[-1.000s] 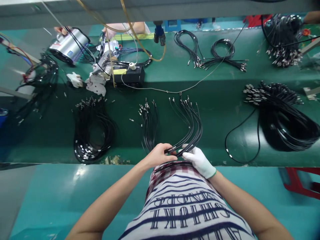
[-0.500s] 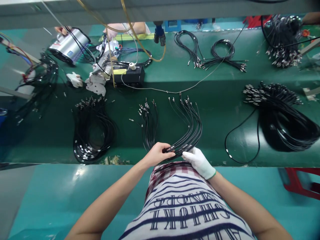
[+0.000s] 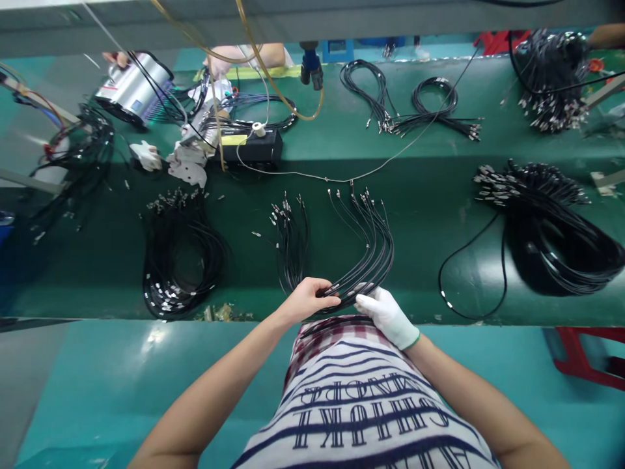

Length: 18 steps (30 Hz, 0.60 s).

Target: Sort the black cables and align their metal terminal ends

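Cable bundle (image 3: 385, 254), just one, is in the worker's two hands at the near edge of the green bench (image 3: 420, 208); call the far side twelve o'clock. The bare left hand (image 3: 310, 301) pinches the strands between thumb and fingers. The right hand (image 3: 388, 318), in a white glove, has its thumb laid along them; I can't see how its hidden fingers close.

Around them I count five more lots of cable: one looped bundle (image 3: 215, 247) between nine and ten o'clock, one big heap (image 3: 551, 221) between two and three, two coils, the first (image 3: 375, 98) at twelve and the second (image 3: 456, 98) near one, and one pile (image 3: 556, 78) at half past one. One silver machine (image 3: 139, 91) sits at half past ten, one black box (image 3: 251, 153) at eleven. A co-worker's hand (image 3: 116, 58) is on the machine.

The held strands are thin, black and slightly glossy, too many to count from here. They bend in a U, silvery tips pointing to twelve, with pale bands near the left thumb.

Large dark lettering crosses the worker's striped shirt (image 3: 371, 397), upside down, and I can't make out the words. The yellow label (image 3: 234, 140) on the box is too small to read.
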Motion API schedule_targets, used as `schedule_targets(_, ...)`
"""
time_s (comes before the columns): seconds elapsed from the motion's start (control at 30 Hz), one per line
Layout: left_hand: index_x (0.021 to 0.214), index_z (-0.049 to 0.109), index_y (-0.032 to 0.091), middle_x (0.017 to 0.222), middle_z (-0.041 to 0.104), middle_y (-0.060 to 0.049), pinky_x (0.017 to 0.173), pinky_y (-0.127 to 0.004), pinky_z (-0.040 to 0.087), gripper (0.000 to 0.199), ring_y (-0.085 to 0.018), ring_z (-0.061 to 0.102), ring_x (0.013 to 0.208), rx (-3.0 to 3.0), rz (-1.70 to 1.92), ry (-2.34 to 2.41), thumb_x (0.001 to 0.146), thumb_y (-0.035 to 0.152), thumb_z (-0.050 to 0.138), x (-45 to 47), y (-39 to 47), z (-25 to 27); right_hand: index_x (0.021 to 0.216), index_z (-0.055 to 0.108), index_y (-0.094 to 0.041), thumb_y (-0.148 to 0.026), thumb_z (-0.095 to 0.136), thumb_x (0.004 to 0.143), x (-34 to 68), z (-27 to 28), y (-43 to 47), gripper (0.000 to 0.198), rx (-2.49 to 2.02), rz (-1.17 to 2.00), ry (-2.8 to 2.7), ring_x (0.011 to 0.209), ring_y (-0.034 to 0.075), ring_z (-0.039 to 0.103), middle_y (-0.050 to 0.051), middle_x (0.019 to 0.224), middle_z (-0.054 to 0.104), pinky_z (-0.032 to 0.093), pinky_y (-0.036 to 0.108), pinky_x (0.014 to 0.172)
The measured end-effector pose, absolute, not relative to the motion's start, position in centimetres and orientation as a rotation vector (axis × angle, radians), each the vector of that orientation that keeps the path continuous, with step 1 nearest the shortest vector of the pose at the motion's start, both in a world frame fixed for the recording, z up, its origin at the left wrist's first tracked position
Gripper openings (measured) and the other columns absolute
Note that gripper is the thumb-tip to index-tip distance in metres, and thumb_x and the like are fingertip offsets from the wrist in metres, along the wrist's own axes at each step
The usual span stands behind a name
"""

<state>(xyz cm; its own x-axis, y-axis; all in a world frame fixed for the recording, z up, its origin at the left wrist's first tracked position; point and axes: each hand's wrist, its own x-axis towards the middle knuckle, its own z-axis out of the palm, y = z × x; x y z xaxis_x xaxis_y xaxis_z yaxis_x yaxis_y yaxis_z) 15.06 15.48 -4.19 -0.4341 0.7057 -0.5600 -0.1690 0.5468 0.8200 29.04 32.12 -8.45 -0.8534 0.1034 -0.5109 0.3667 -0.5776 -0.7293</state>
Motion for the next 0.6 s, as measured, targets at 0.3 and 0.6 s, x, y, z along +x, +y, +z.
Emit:
schedule_targets(0.3,0.072,0.065,0.011,0.061,0.048,0.003,0.054,-0.022,0.026,0.030,-0.010,0.039,0.059,0.403,1.071,1.753,0.070,0.041,0.070,14.96,15.39,-3.88,0.105,0.065,-0.017,-0.034,0.079,0.074,29.05,-8.54,31.98,0.038,0.827,-2.567,1.278,0.075,0.013,0.058,0.004,0.090,0.065,0.046,0.027,0.071)
schedule_targets(0.6,0.073,0.062,0.012,0.062,0.046,0.004,0.056,-0.022,0.026,0.027,-0.010,0.037,0.060,0.451,1.069,1.752,0.073,0.038,0.067,14.81,15.33,-3.59,0.106,0.065,-0.019,-0.033,0.079,0.075,29.16,-8.76,31.99,0.037,0.851,-2.571,1.263,0.073,0.012,0.059,0.003,0.091,0.066,0.047,0.026,0.070)
